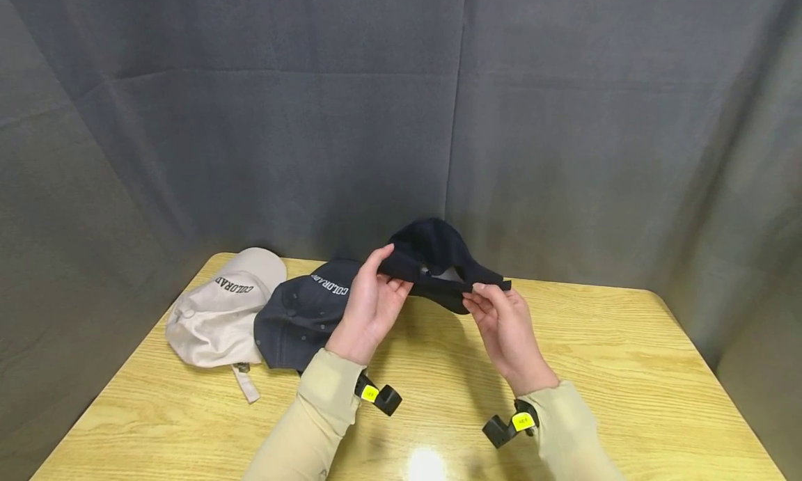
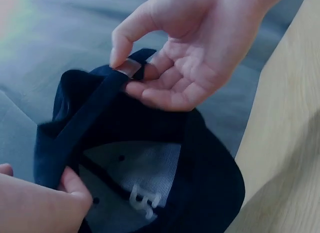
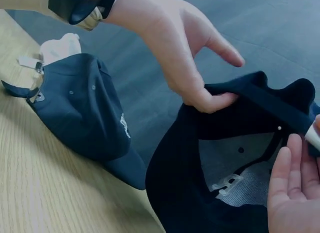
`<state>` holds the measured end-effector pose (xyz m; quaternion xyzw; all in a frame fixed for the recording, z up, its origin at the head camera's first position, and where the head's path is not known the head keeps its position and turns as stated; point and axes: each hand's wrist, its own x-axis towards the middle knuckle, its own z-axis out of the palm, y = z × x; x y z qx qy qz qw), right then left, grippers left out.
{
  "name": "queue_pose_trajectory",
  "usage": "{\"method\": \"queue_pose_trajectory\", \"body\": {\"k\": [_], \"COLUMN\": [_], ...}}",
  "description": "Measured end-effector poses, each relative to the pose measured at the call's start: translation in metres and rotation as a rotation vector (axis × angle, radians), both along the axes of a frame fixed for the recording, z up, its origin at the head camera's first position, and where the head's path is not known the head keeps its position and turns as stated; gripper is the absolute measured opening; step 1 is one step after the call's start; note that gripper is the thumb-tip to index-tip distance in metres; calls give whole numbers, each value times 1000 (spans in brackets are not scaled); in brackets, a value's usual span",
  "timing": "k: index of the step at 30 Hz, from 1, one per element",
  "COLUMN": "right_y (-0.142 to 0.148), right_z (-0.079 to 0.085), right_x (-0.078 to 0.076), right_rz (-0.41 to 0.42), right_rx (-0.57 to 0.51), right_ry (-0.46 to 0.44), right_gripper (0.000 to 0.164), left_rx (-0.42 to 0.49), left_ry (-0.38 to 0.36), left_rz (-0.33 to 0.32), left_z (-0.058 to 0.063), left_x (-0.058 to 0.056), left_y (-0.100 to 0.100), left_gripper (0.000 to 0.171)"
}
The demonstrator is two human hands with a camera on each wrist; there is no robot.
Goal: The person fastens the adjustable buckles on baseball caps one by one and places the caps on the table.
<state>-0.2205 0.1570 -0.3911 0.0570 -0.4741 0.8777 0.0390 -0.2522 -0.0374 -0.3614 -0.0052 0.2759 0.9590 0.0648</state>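
Note:
A dark navy cap [image 1: 432, 241] is held up over the table, its back opening and inside turned toward me. My left hand [image 1: 370, 300] grips the cap's edge on the left, its fingers hooked over the band in the right wrist view. At the other side my right hand [image 1: 506, 331] pinches the end of the back strap, where a metal buckle [image 2: 129, 68] shows between thumb and fingers. Inside the crown are a pale lining [image 2: 132, 168] and a whitish label [image 2: 145, 200].
Left of my hands lies a dark grey-blue cap [image 1: 294, 324] with COLORADO lettering, partly behind my left hand. Beside it is a beige cap [image 1: 213, 328], its strap trailing on the wooden table [image 1: 601, 369]. Grey curtains [image 1: 564, 119] hang behind and at the sides.

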Motion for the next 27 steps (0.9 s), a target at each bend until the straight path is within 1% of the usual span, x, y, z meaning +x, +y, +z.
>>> {"method": "queue_pose_trajectory", "body": {"k": [5, 10, 14, 17, 20, 24, 27], "right_y": [3, 5, 7, 9, 12, 16, 20], "right_z": [2, 3, 3, 3, 2, 3, 4], "right_x": [-2, -2, -1, -1, -3, -5, -6], "right_rz": [-27, -31, -18, 4, 6, -16, -21], "right_rx": [-49, -93, -101, -100, -108, -146, -186], "right_ry": [-38, -58, -80, -90, -107, -132, -147], "right_gripper": [26, 25, 20, 22, 27, 30, 32], "left_rx": [-60, -105, -121, -134, -175, -231, -246], "left_ry": [-20, -34, -59, -72, -60, -23, -13], "left_rz": [-51, -73, -93, -114, -142, -182, -194], "left_z": [-1, -4, -6, -8, -9, -11, -12], "left_x": [-3, -2, -1, -1, 0, 2, 3], "left_y": [0, 2, 2, 3, 4, 7, 9], "left_gripper": [48, 41, 37, 36, 37, 38, 40]}}
